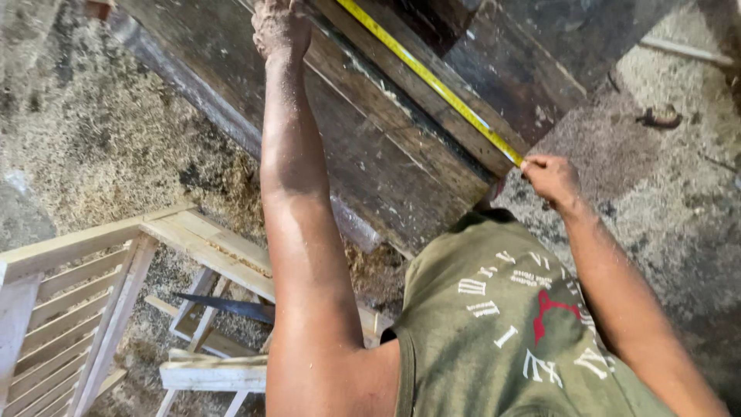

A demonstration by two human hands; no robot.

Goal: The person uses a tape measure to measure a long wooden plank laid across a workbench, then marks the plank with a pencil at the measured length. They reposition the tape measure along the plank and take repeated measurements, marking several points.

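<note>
Two hands stretch a yellow steel measuring tape along a dark, weathered wooden plank: the left hand, dusty and closed, presses at the far end, though its grip on the tape is cut off at the frame's edge; the right hand pinches the near end. Should either pinch slacken, the tape would likely slip (or sag off the edge) and spoil the reading. Sawdust carpets the floor; a pale slatted wooden frame stands lower left.
</note>
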